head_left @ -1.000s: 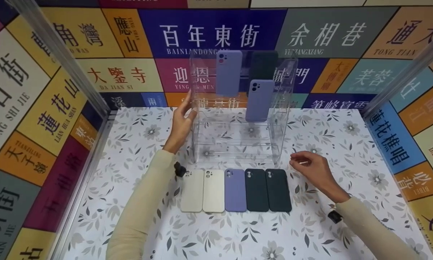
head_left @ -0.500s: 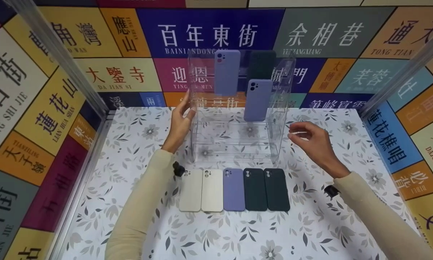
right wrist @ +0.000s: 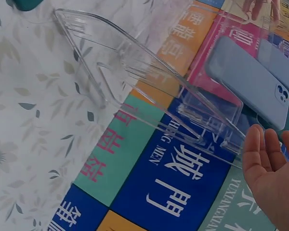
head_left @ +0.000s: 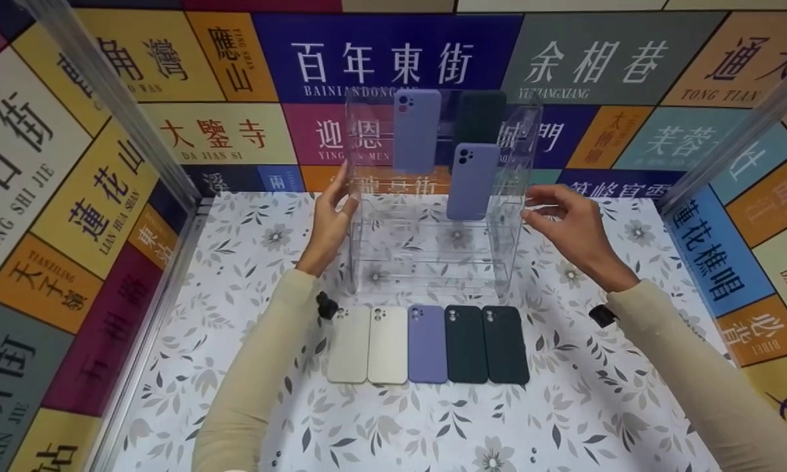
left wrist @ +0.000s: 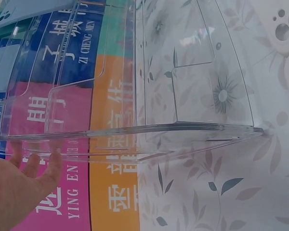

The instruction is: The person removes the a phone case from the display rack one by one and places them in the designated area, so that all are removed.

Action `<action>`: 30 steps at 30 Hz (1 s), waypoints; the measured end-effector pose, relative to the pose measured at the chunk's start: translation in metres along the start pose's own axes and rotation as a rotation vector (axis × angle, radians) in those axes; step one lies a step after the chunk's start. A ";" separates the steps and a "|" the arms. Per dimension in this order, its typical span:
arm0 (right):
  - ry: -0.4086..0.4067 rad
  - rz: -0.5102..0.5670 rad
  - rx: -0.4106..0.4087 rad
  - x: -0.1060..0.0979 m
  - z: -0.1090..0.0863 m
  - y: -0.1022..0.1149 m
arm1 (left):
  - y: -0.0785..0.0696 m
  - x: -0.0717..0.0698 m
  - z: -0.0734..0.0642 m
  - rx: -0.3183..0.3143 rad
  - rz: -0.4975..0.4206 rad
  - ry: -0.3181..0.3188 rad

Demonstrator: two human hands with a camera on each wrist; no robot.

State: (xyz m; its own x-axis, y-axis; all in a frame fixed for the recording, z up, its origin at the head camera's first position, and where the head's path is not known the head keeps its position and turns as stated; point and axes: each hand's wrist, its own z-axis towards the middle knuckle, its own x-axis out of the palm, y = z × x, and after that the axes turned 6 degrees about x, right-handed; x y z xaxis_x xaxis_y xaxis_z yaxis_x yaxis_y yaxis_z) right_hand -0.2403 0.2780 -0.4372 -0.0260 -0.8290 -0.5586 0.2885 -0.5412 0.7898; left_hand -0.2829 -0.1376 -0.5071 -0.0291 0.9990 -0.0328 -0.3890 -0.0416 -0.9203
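A clear acrylic tiered stand (head_left: 352, 262) stands on the table between the hands. It bears a lavender phone case (head_left: 417, 134) at upper left, a dark green phone case (head_left: 481, 113) at upper right, and another lavender phone case (head_left: 472, 187) lower, partly covering the green one. My left hand (head_left: 330, 229) rests its fingers against the stand's left side panel; the left wrist view shows the fingertips by that panel (left wrist: 168, 127). At the right side, my right hand (head_left: 574, 226) has loosely bent fingers close to the panel, holding nothing; contact is hard to tell.
In front of the stand lies a row of phone cases: a cream pair (head_left: 368, 347), one lavender (head_left: 427, 347) and a dark green pair (head_left: 487, 347). The flower-patterned table (head_left: 341, 432) meets printed walls (head_left: 393, 59) at the back and sides.
My right hand has moved up and away from me, from beside the row of cases to the stand's right side. My left hand stays at the left panel.
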 end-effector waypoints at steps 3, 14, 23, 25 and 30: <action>0.016 0.010 0.012 -0.001 0.006 0.006 | 0.000 0.001 0.001 0.008 0.005 0.000; 0.108 -0.053 0.098 -0.001 0.026 0.017 | 0.000 -0.001 0.000 0.023 0.009 0.004; 0.126 -0.046 0.123 0.005 0.036 0.027 | 0.000 0.001 0.001 -0.007 0.002 -0.010; 0.114 -0.047 0.118 0.006 0.038 0.029 | 0.000 0.001 0.000 -0.011 0.003 -0.011; 0.062 -0.050 0.101 0.007 0.043 0.031 | -0.001 0.001 0.000 -0.020 0.013 -0.014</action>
State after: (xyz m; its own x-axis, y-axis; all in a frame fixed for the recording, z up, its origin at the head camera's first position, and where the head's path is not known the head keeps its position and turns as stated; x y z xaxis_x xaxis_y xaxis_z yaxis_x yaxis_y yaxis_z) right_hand -0.2729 0.2498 -0.4059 0.0223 -0.7920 -0.6101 0.1906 -0.5957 0.7803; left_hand -0.2825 -0.1371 -0.5063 -0.0468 0.9981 -0.0391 -0.3698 -0.0537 -0.9276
